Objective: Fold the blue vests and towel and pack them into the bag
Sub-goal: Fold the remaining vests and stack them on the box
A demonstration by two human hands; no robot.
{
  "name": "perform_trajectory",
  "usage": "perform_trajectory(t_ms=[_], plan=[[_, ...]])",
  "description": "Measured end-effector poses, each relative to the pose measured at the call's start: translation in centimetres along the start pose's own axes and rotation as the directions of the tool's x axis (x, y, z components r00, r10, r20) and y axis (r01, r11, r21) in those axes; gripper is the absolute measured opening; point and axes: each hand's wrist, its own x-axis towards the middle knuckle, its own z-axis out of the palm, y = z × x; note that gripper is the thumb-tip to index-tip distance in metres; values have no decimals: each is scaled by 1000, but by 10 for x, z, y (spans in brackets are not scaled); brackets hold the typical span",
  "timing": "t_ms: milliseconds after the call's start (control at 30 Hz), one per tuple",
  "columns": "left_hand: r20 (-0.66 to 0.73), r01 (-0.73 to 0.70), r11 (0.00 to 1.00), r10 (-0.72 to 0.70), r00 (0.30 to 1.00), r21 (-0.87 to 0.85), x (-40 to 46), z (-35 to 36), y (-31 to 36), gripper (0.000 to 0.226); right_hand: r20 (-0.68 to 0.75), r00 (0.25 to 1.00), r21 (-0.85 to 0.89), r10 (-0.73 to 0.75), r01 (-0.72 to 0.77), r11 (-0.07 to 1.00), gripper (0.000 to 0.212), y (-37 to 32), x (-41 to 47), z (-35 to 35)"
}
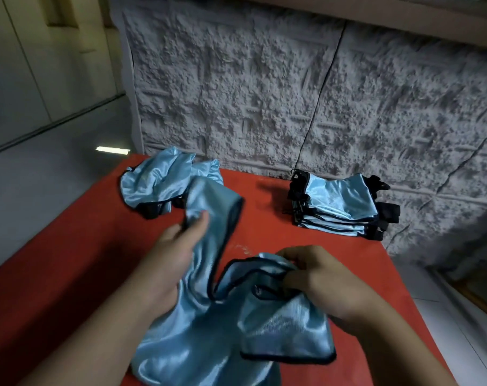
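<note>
The left hand (167, 260) is pinching one strap of a blue vest (209, 330) between thumb and curled fingers, the strap running up past the thumb and flopping over at its top. The right hand (317, 277) is gripping the other strap, its fingers curled tightly around the bunched black-edged fabric. The vest is lying at the near middle of the table, spilling toward the person, its body crumpled between the two forearms. The cloth is showing a glossy satin sheen with a fine woven grain, and thin black binding is tracing every curved edge.

A red cloth (69, 260), matte and flat, is covering the table, with bare stretches lying to the left of the hands and between the hands and the far piles. A loose heap of unfolded vests (158, 176) is sitting at the far left corner, just beside the edge. A neat stack of folded vests (337, 207) is sitting far right, black straps sticking out at its sides. A rough, pitted grey wall panel (264, 93) is rising right behind the table.
</note>
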Motion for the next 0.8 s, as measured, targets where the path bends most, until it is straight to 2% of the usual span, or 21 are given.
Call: perform_trajectory(t_ms=[67, 133, 167, 267, 333, 367, 400, 467, 533, 567, 633, 700, 800], plan=[[233, 8, 993, -35, 972, 118, -7, 12, -6, 56, -38, 995, 356, 90, -70, 932, 34, 4, 6, 6], [439, -7, 978, -88, 894, 210, -16, 27, -16, 58, -24, 987, 534, 157, -120, 837, 35, 2, 9, 12], [464, -32, 970, -87, 882, 243, -17, 33, -21, 55, -24, 981, 572, 190, -142, 808, 30, 1, 9, 15], [302, -29, 970, -47, 952, 243, -11, 38, -25, 23, -113, 962, 656, 247, -114, 746, 22, 0, 11, 21], [182, 52, 991, -74, 981, 122, -9, 38, -20, 13, -229, 960, 678, 162, 38, 734, 34, 1, 8, 15], [132, 89, 995, -95, 987, 50, -7, 38, -17, 13, -261, 964, 621, 54, 125, 774, 43, 1, 5, 9], [91, 130, 991, -129, 987, -7, -6, 37, -13, 16, -233, 968, 533, -91, 205, 821, 49, 0, 1, 5], [54, 199, 975, -194, 979, -99, -3, 36, -11, 22, -48, 943, 304, -329, 328, 895, 63, 0, -6, 3], [71, 251, 955, -242, 968, -158, -2, 38, -11, 26, 27, 913, -40, -407, 408, 912, 76, 8, -3, 10], [79, 259, 951, -248, 965, -169, -3, 40, -11, 26, 1, 907, -186, -421, 413, 891, 77, 10, 1, 15], [91, 252, 955, -240, 966, -159, -6, 45, -12, 25, -84, 884, -348, -460, 406, 845, 71, 13, 7, 21], [116, 230, 962, -215, 970, -146, -10, 50, -13, 28, -193, 854, -404, -484, 380, 832, 56, 16, 12, 21], [110, 198, 971, -184, 977, -132, -10, 51, -11, 48, -425, 826, -227, -370, 298, 927, 21, 16, 12, 15]])
